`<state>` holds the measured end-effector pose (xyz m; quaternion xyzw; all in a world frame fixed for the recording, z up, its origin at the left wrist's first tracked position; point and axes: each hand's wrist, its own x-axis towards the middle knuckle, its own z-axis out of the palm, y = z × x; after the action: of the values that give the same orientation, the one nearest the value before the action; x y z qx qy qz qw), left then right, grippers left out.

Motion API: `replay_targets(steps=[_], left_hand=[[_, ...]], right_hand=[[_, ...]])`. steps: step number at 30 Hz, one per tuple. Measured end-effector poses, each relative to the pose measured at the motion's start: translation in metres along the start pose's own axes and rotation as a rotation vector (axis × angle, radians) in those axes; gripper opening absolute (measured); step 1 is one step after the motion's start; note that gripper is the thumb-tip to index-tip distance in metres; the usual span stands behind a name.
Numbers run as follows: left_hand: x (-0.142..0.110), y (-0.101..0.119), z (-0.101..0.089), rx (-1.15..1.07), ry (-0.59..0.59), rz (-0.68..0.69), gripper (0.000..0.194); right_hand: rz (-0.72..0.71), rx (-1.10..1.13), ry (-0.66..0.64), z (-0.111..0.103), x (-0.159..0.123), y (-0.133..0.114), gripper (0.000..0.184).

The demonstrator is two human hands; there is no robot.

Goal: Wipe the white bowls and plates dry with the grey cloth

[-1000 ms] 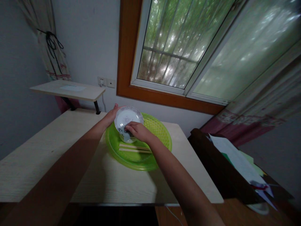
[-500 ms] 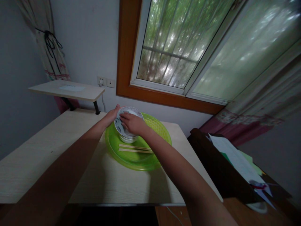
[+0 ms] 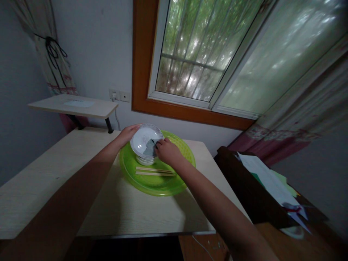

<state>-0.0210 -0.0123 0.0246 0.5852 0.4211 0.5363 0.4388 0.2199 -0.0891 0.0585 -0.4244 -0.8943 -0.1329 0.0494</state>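
Observation:
My left hand (image 3: 127,134) grips the far left rim of a white bowl (image 3: 140,137) that leans toward me. Beneath it, more white bowls (image 3: 145,161) are stacked on a bright green round plastic tray (image 3: 154,191). The closed fingers of my right hand (image 3: 168,151) pinch a grey-green cloth (image 3: 149,148), which lies against the lower right of the bowl's inside. Pale wooden chopsticks (image 3: 154,171) rest on the tray in front of the stack. My left fingertips are partly hidden behind the rim.
The tray stands on a pale wooden table (image 3: 141,217). A small raised shelf (image 3: 73,105) is at the back left. Behind are a wall socket (image 3: 119,95) and a barred window (image 3: 190,54). Dark furniture with papers (image 3: 268,181) stands to the right.
My right hand has slid from the bowl's middle to its right edge, drawing the cloth along. The bowl's inside shows more now. My left hand keeps its hold on the rim.

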Motion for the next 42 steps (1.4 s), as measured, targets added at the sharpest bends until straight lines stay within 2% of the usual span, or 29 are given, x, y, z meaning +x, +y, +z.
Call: replay_targets(steps=[4,10,16,20,23,25,28,31,35,36,38,42], left_hand=[[0.002,0.001,0.001,0.039,0.052,0.021,0.082],[-0.001,0.002,0.002,0.151,0.149,0.020,0.074],[-0.008,0.004,0.002,0.336,0.200,0.026,0.060],[-0.013,0.006,0.004,0.338,0.184,0.039,0.058],[-0.017,0.009,0.006,0.334,0.208,0.041,0.055],[-0.021,0.009,0.006,0.328,0.225,0.034,0.053],[-0.026,0.006,0.005,0.278,0.248,0.011,0.052],[-0.034,0.001,0.004,0.245,0.279,-0.002,0.051],[-0.044,0.003,0.006,0.287,0.295,0.004,0.050],[-0.047,0.006,0.007,0.289,0.280,0.010,0.050],[-0.051,0.010,0.008,0.284,0.268,0.017,0.049],[-0.058,0.015,0.012,0.269,0.242,0.021,0.051]], right_hand=[[-0.139,0.169,-0.045,0.006,-0.010,-0.014,0.030],[-0.269,0.444,0.039,0.013,-0.005,-0.035,0.037],[-0.196,0.452,0.095,0.011,-0.007,-0.038,0.040],[-0.166,0.387,0.062,0.000,-0.011,-0.032,0.025],[-0.147,0.399,0.081,-0.008,-0.015,-0.020,0.021],[-0.089,0.449,0.115,-0.011,-0.019,-0.009,0.018],[0.107,0.643,0.243,-0.009,-0.028,0.010,0.014],[0.334,0.833,0.441,-0.002,-0.040,0.026,0.012],[0.621,1.111,0.701,0.012,-0.051,0.036,0.023],[0.661,1.166,0.732,0.016,-0.051,0.036,0.025],[0.673,1.262,0.687,0.023,-0.050,0.031,0.029],[0.558,1.467,0.411,0.032,-0.045,0.014,0.031]])
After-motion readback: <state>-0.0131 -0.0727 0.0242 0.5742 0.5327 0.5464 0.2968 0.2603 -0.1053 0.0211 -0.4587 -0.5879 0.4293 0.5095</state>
